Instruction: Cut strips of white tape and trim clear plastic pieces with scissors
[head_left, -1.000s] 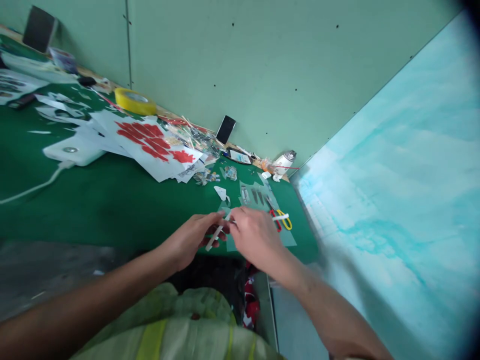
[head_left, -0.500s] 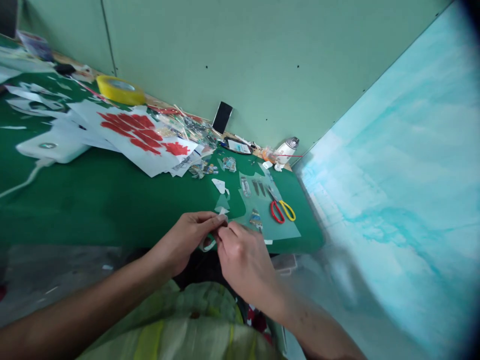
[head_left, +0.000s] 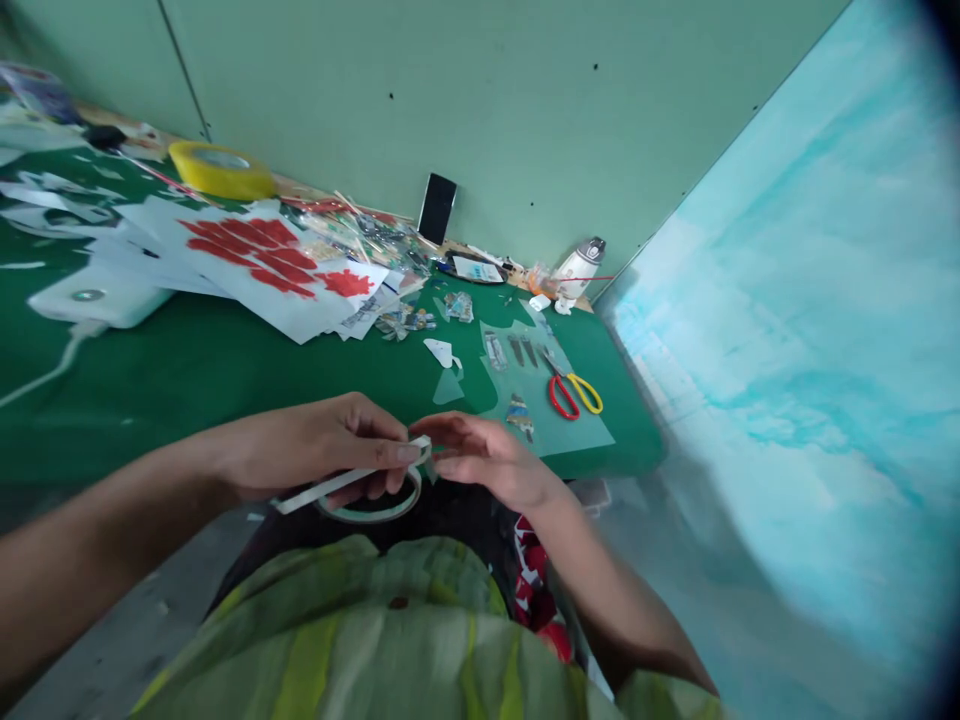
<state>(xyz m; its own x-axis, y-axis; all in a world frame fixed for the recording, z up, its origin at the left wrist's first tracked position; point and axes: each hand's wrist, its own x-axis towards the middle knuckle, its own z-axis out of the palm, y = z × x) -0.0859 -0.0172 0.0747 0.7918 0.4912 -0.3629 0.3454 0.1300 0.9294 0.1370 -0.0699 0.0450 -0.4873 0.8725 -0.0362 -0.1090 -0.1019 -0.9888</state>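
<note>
My left hand (head_left: 330, 445) is closed on a narrow roll of tape (head_left: 384, 516), held over my lap at the table's front edge. A thin pale strip (head_left: 319, 492) runs under its thumb and curls at the fingertips. Close by on the right is my right hand (head_left: 499, 460), fingers curved and thumb apart from them. A small see-through bit shows by its thumb, but I cannot tell whether it touches it. Beyond the hands, a translucent sheet (head_left: 574, 432) bears scissors (head_left: 564, 398) with one red and one yellow handle, and a small patterned cutout (head_left: 518, 412).
A white scrap (head_left: 441, 352) lies on the green table (head_left: 225, 375). Left are papers with red shapes (head_left: 262, 255), a yellow tape roll (head_left: 255, 182) and a white device with a cable (head_left: 105, 298). A phone (head_left: 437, 208) leans against the back wall; a white bottle-like object (head_left: 576, 272) stands right.
My hands have come apart slightly; the right fingers have loosened. My left hand has turned, and the tape roll and pale strip now show more plainly. The view has shifted a little.
</note>
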